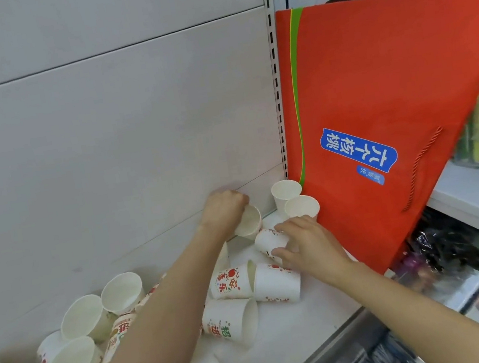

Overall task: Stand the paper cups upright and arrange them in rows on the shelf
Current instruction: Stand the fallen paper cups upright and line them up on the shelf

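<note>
While held, two cups [295, 201] upright (right).

Pale grey back panel [99, 124] with horizontal seams behind the white shelf [300, 327]; slotted metal upright [276, 82] at right; big red paper bag [386, 72] leaning beside it; neighbouring shelf [476, 195] with coloured packs, dark wrapped goods below; even indoor light

2 bare forearms, no sleeves, hands [225, 211] without rings or gloves

two upright cups [294, 201] stand beside the bag [380, 92].
</note>
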The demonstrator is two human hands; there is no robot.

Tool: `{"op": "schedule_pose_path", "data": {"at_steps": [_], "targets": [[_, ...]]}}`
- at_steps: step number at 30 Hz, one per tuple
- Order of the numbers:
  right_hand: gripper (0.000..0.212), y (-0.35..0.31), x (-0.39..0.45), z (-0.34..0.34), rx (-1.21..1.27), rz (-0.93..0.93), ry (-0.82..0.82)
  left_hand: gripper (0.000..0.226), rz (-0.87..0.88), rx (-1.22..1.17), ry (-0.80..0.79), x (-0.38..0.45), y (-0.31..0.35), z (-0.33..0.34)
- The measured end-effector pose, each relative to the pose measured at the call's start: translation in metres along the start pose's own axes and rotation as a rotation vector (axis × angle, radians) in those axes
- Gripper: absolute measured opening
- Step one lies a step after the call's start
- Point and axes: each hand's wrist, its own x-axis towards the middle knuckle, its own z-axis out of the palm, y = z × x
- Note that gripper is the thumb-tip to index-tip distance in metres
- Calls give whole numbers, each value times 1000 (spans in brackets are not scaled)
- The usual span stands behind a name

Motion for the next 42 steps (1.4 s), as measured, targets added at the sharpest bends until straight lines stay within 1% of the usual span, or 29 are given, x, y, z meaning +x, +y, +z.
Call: {"op": "schedule_pose_path", "data": {"at_steps": [3,6,8,10,12,14,18,22,24,26,29,31,33,34,35,37,38,39,40,42], "targets": [[50,-3,0,5,-81,48,0,19,-115,-35,-44,7,9,-3],[49,-6,3,11,-188,117,-51,19,-204,-119,-38,8,15,0],[55,-6,4,13,-211,162,-99,35,-267,-209,-19,2,17,-1],[61,-5,4,14,-185,209,-139,50,-314,-313,-35,-7,17,0],[61,-6,4,12,-154,260,-168,58,-322,-412,-93,-14,17,2],[57,-6,1,7,-147,292,-165,65,-304,-452,-110,-20,19,4],[56,3,-17,-13,-101,298,-65,64,-295,-471,-55,-18,28,10],[59,19,-33,-28,-151,272,101,64,-321,-550,-48,-15,40,9],[58,23,-33,-29,-192,267,151,64,-314,-562,-47,-19,38,6],[60,24,-30,-28,-229,237,141,62,-297,-565,-35,-29,27,1],[73,25,-27,-23,-233,192,94,58,-263,-581,-19,-55,0,-6],[78,26,-28,-20,-206,190,72,63,-243,-613,-45,-75,-19,-11],[83,25,-30,-21,-162,212,82,69,-264,-656,-97,-95,-36,-14],[84,23,-33,-23,-150,207,135,71,-289,-661,-127,-104,-42,-13],[81,19,-37,-25,-143,179,225,74,-320,-647,-155,-110,-46,-11],[65,4,-47,-27,-81,49,430,82,-390,-595,-204,-117,-48,-5],[56,-7,-53,-25,-26,-22,456,85,-415,-590,-220,-119,-45,-2],[52,-18,-58,-20,27,-63,408,86,-433,-599,-224,-119,-41,1],[51,-27,-62,-14,63,-66,312,85,-445,-604,-215,-118,-36,2],[58,-37,-67,1,82,-17,111,80,-458,-583,-169,-114,-25,4]]}}
